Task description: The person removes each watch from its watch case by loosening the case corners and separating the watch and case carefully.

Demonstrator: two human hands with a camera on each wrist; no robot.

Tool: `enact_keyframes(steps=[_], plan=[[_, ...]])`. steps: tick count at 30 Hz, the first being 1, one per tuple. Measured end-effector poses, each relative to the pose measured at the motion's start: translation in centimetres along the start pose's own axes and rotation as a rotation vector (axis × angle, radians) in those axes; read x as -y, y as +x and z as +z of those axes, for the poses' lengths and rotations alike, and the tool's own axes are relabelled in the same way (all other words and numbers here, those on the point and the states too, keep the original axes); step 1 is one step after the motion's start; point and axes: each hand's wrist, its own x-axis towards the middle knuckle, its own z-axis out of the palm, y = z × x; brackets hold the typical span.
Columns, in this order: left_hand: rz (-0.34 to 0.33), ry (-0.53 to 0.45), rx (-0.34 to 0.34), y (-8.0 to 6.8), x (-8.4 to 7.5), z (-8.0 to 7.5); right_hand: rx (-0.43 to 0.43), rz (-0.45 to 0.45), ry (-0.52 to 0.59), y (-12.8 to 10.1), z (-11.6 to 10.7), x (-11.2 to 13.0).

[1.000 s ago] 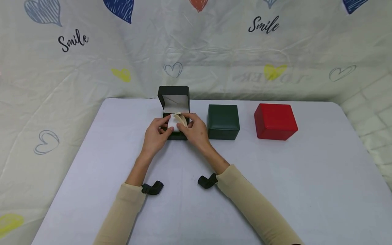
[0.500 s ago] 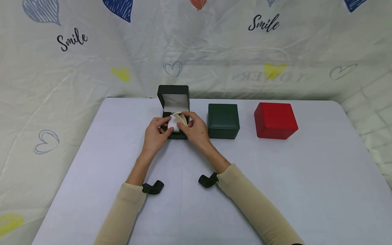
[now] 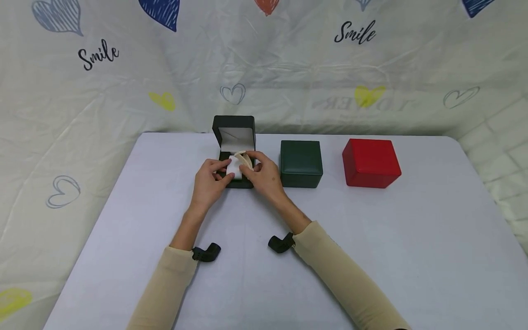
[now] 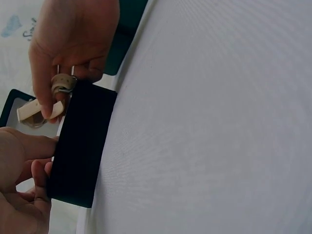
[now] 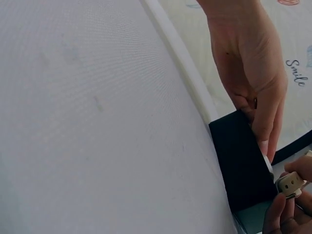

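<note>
The pale strap (image 5: 292, 183), seemingly a watch's, loops up from the right part of the white cushion (image 3: 233, 168). Both are over the base of the dark box (image 3: 239, 184), whose raised lid (image 3: 233, 121) stands at the far side; whether the cushion is seated in the base I cannot tell.

The right hand (image 3: 266, 176) keeps a narrow grip, thumb and fingers pinching the strap from the right. The left hand (image 3: 208, 181) has its grip closed on the cushion's left edge, between thumb and fingertips.

To do this well, the left grip should probably hold the cushion steady while the right guides the strap without kinking it; a hard pull could drag the cushion askew.

Farther right on the bench (image 3: 247, 284) are the green box (image 3: 302, 160), just beside the right hand, and the red box (image 3: 371, 162), well apart.

Against a second ago, little differs: both pinches match, all three boxes stay put, and the cushion shifts at most a trace rightward.
</note>
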Motion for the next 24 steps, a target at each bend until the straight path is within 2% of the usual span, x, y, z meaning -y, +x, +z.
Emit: enact_keyframes(steps=[10, 15, 19, 24], plan=[[0.007, -0.020, -0.026, -0.2, 0.0, 0.1, 0.014, 0.005, 0.001, 0.0, -0.1, -0.1], [-0.007, -0.024, 0.011, 0.0, 0.2, -0.2, 0.013, -0.005, -0.012, -0.2, -0.1, 0.0], [-0.029, -0.077, 0.034, 0.1, 0.2, -0.7, -0.004, -0.032, 0.016, -0.3, -0.1, 0.2], [-0.003, -0.177, -0.031, -0.1, -0.5, -1.3, -0.027, -0.100, 0.030, -0.5, -0.2, 0.8]])
